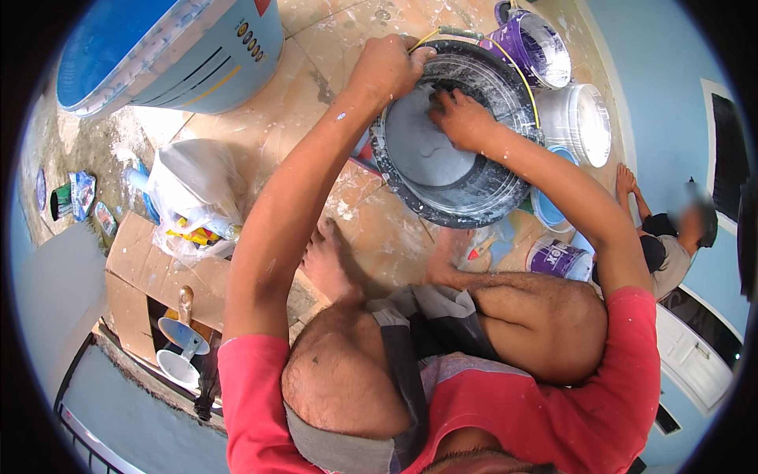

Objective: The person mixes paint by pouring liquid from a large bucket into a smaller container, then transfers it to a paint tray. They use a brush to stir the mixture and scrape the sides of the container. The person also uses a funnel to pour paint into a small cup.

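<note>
A black bucket [505, 170] with a yellow-sleeved wire handle is tilted before me, its rim and inner wall smeared with white. Smooth grey liquid [426, 150], which looks like paint, lies in its bottom. My left hand [392, 66] grips the bucket's far left rim, close to where the handle meets it. Inside the bucket, my right hand [466, 120] reaches in with bent, parted fingers at the liquid's surface. It appears to hold nothing; whether the fingertips dip in is hard to see.
A large blue tub [213, 71] stands at far left. Purple [537, 51] and white [584, 122] pails sit right of the bucket. Left lie a plastic bag [193, 189] and a cardboard box [130, 288] with a trowel [184, 316]. Another person [671, 241] sits at the right wall.
</note>
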Demonstrator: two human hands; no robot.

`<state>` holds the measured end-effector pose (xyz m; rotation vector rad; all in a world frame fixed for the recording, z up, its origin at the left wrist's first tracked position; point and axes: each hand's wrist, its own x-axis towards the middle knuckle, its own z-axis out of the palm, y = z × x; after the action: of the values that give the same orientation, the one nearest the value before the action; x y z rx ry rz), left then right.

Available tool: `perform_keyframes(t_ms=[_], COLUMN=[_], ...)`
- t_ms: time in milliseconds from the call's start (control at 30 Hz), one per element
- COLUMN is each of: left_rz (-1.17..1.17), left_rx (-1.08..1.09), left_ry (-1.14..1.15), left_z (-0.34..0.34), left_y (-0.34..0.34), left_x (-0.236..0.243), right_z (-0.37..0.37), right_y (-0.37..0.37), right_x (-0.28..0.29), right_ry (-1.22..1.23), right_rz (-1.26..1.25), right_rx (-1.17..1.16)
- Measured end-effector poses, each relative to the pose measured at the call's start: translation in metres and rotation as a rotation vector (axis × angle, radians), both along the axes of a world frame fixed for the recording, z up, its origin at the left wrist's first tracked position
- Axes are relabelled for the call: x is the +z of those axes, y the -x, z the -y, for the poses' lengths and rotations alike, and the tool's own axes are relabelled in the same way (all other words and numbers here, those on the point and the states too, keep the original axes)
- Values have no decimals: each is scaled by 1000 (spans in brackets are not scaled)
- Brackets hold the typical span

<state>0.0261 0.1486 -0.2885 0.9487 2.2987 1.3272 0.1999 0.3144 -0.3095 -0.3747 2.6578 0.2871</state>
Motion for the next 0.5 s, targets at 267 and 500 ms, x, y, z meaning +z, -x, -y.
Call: perform_keyframes(t_ms=[267, 500], left_rz=[24, -5], left_rx=[13, -29], left_ry=[22, 18], left_z=[6, 1], left_y=[-3, -6], left_x=[5, 2], right_z=[34, 18], right_y=[-41, -35], right_x=[61, 137], right_ry=[102, -175], right_rz=[661, 564], right_rx=[-314, -177])
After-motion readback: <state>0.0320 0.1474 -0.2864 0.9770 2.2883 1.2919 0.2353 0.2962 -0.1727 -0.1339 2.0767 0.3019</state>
